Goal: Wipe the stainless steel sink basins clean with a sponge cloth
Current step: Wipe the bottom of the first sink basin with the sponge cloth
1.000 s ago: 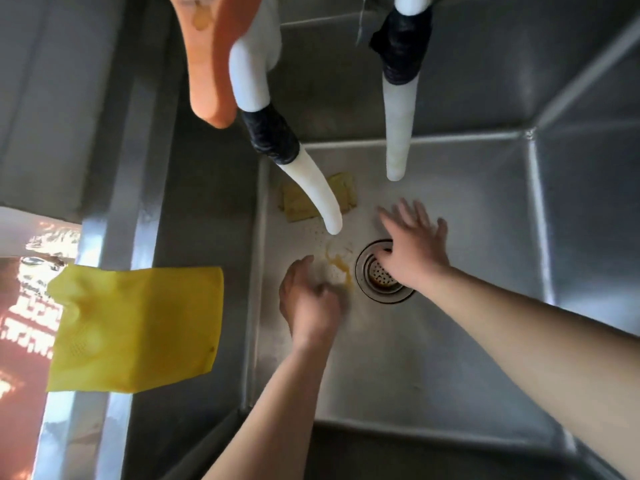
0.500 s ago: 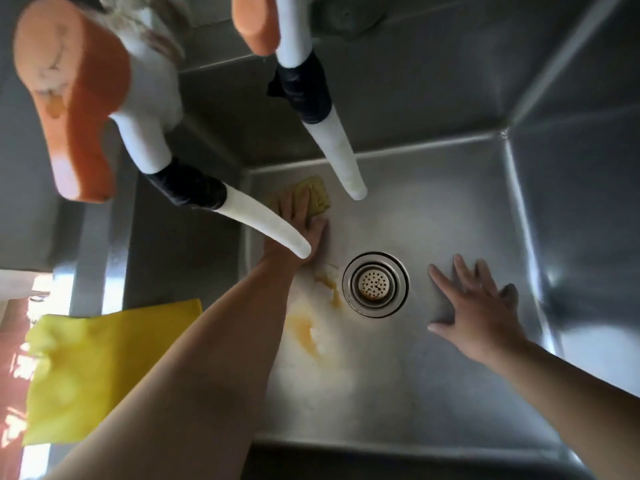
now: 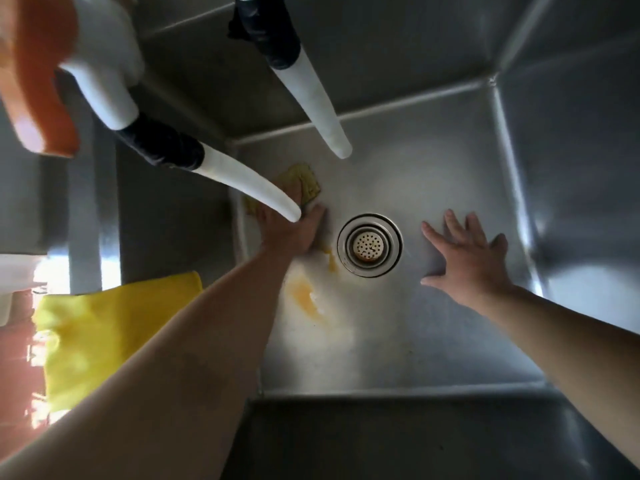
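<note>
One of two white spouts hides my left hand, so I cannot tell its grip; it lies on the yellow-green sponge cloth in the far-left corner of the stainless steel sink basin. My right hand lies flat, fingers spread, right of the one round perforated drain. Two orange stains show.

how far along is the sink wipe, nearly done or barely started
Barely started, by the look of it. Done: nothing plainly wiped; the orange stains beside the drain are undisturbed. In hand: the left hand rests on the sponge cloth in the basin's far left corner, while the right hand lies spread on the floor. Left: the stains and the rest of the basin.
</note>
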Demonstrator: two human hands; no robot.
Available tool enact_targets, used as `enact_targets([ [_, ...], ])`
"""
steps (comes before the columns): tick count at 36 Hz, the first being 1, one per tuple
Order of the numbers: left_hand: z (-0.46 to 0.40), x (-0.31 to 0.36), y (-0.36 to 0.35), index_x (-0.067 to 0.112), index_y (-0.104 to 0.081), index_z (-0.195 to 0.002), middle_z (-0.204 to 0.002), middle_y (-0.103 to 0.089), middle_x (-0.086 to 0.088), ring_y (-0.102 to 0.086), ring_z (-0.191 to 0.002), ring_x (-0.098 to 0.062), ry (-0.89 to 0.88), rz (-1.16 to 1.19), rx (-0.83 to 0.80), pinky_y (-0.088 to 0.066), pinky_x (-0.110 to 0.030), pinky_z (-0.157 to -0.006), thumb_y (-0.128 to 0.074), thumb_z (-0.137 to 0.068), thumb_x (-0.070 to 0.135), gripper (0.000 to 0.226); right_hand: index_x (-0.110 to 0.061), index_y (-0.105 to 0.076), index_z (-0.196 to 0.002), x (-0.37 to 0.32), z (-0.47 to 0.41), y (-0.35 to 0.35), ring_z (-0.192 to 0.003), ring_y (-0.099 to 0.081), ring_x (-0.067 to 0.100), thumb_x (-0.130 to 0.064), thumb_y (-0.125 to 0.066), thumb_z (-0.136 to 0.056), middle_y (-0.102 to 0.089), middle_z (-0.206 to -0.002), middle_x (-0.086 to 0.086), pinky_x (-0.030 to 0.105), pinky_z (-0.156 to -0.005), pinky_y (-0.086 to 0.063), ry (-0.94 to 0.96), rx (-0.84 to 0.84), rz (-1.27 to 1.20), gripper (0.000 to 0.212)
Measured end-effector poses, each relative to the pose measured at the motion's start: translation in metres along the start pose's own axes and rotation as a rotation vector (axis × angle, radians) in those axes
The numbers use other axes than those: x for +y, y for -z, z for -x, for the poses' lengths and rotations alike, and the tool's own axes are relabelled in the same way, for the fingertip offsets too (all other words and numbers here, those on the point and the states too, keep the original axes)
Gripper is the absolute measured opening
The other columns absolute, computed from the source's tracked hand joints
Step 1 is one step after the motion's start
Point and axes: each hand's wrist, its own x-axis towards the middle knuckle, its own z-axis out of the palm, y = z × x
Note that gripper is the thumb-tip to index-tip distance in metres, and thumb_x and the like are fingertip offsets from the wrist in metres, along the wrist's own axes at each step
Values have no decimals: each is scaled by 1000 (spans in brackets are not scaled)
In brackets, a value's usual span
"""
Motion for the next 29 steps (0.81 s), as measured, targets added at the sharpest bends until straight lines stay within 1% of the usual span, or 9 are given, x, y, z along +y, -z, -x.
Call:
enact_targets([
  [6,92,34,-52,40,-2,-157,-167,2,0,3,-152,-30,-50,13,-107,3,-50,-122,-29,-90,72,79,-50,5,-152,-5,5,3,-153,13,25,-63,-63,-84,16,-166,-6,62,-114,-19,-58,-50,-34,98],
  [10,126,42,-69,44,-7,-156,-167,6,2,4,-152,-31,-83,-12,-146,4,-52,-121,-29,-90,68,73,-46,5,-154,-15,20,1,-154,8,24,-53,-57,-92,14,-166,-6,62,-115,-19,-92,-107,-21,88],
  [14,127,49,-63,43,-28,-151,-163,-17,2,-17,-144,-35,-64,28,-74,-13,-51,-120,-42,-93,46,60,-45,-6,-154,-24,55,-2,-153,-9,22,-55,-54,-91,-4,-166,-7,58,-113,-24,-103,-149,-167,80],
  [16,125,49,-57,41,-37,-146,-152,-35,1,-34,-132,-34,-59,18,-17,-29,-49,-112,-49,-92,31,55,-44,-11,-154,-29,76,-2,-151,-18,22,-54,-52,-91,-12,-165,-8,56,-114,-28,-80,-180,-256,76],
  [19,124,47,-49,35,-45,-141,-135,-51,-2,-46,-118,-35,-92,-22,19,-43,-45,-95,-53,-91,25,51,-42,-22,-153,-34,106,-1,-146,-32,21,-53,-57,-89,-24,-162,-13,50,-115,-32,-36,-304,-355,74],
  [23,130,44,-39,30,-50,-139,-131,-56,-4,-53,-111,-38,-160,-14,-24,-48,-41,-83,-59,-85,16,56,-38,-39,-149,-36,138,6,-142,-40,20,-60,-59,-87,-37,-157,-9,40,-115,-35,-23,-527,-404,69],
  [26,140,43,-29,36,-54,-137,-122,-61,-3,-58,-106,-37,-162,33,-54,-46,-36,-84,-55,-80,11,62,-41,-40,-147,-37,159,14,-141,-42,20,-64,-57,-86,-39,-156,-10,39,-114,-36,-20,-563,-410,68],
  [28,147,42,-24,40,-58,-132,-119,-64,-1,-61,-104,-32,-150,171,-156,-47,-31,-82,-50,-79,8,63,-43,-41,-146,-39,173,18,-137,-47,20,-67,-56,-84,-45,-153,-9,40,-112,-39,-26,-553,-399,68],
  [29,153,41,-20,41,-62,-128,-115,-67,0,-64,-98,-30,-113,310,-212,-48,-28,-75,-47,-77,6,63,-43,-42,-145,-40,179,19,-135,-48,20,-68,-56,-84,-47,-151,-9,39,-111,-40,-29,-546,-389,68],
])
